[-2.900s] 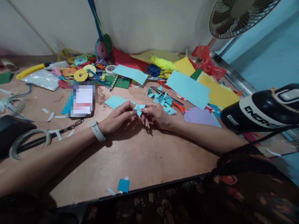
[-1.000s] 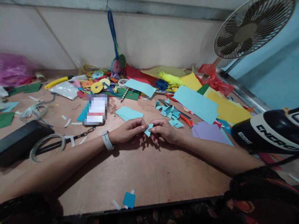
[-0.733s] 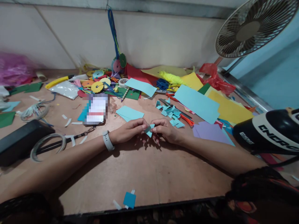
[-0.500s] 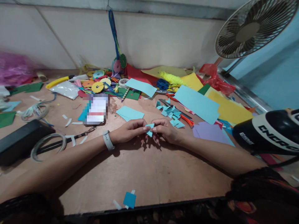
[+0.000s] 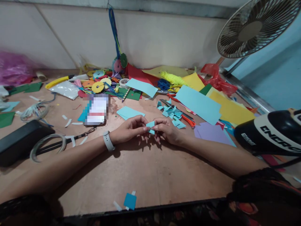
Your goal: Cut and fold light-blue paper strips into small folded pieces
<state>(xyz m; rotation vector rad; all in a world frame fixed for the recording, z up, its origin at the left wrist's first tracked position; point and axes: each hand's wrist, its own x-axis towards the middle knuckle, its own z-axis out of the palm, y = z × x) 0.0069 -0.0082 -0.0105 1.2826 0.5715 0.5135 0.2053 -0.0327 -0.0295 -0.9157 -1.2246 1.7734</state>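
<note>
A small folded piece of light blue paper (image 5: 150, 125) is pinched between my two hands, over the middle of the table. My left hand (image 5: 133, 128), with a pale watch (image 5: 108, 141) on its wrist, grips the paper's left side with thumb and fingers. On the other side my right hand (image 5: 167, 130) pinches it too. Just behind the left hand lie light blue paper cards (image 5: 130, 113). Beyond the right hand is a heap of small folded light blue pieces (image 5: 172, 112), beside scissors with orange handles (image 5: 188, 120).
A blurred phone (image 5: 97, 110) and a black box (image 5: 24, 142) lie to the left, near a tape roll (image 5: 48, 147). Coloured sheets (image 5: 198, 103), yarn (image 5: 172, 78) and cords line the back. Purple paper (image 5: 211, 133), a black-and-white ENERGY container (image 5: 268, 133) and a fan (image 5: 250, 30) stand right.
The folded paper has turned in my fingers and now shows a larger, more upright face. Both hands have shifted slightly, staying closed on it.
</note>
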